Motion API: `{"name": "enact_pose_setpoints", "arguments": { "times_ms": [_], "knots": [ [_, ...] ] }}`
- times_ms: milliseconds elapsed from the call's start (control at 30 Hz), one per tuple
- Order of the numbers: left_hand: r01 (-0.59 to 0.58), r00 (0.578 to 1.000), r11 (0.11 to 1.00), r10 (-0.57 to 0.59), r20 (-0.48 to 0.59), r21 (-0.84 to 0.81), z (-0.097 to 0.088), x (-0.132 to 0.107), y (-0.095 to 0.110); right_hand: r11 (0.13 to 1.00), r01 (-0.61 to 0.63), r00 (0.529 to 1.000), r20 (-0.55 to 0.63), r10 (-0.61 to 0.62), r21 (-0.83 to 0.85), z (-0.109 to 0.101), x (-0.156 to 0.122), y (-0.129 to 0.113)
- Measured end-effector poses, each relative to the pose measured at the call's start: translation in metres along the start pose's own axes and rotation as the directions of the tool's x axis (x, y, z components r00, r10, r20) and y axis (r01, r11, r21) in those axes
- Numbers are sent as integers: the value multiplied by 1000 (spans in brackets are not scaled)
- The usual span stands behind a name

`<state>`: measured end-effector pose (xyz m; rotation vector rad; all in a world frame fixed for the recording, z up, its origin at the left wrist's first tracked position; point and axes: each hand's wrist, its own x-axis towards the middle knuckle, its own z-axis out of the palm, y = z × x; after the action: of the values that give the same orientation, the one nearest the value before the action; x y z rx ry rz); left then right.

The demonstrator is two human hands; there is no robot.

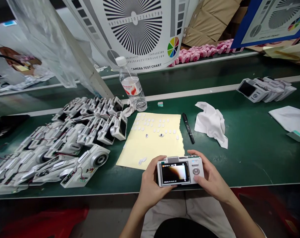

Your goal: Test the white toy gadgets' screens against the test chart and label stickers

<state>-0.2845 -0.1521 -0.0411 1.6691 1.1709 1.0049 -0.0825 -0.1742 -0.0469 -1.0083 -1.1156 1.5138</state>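
A white digital camera (192,178) is held level between my two hands at the table's front edge, its lit screen (175,173) facing me. My left hand (151,180) closes around the camera's left end, thumb along the bottom. Around the right end is my right hand (210,177), its thumb by the round button pad and its index finger at the top edge. Just beyond the camera lies a yellow sheet (140,150) bearing several small white oval pieces and two tiny metallic parts. A black marker pen (188,128) rests beside the sheet.
Many partly opened white cameras (73,142) crowd the left side. A water bottle (133,87) stands behind the sheet, below a camera test chart (140,33). Right of the marker lies a crumpled white cloth (210,122); more cameras (266,89) are lined up at the far right.
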Motion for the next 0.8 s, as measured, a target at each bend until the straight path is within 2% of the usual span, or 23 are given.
{"name": "enact_pose_setpoints", "arguments": {
  "times_ms": [200,433,633,800],
  "knots": [
    [-31,999,999,31,8,-9,1,-1,-2,1000,-5,1000,-20,5,2,2,1,1],
    [-77,997,994,77,6,80,3,-4,-5,999,13,994,-109,-9,36,4,1,4],
    [-65,998,992,64,12,106,2,-4,-4,998,7,989,-144,-17,-67,7,1,1],
    [-52,999,995,52,8,89,1,-4,-4,994,20,993,-116,-32,-103,5,2,2]
  ]
}}
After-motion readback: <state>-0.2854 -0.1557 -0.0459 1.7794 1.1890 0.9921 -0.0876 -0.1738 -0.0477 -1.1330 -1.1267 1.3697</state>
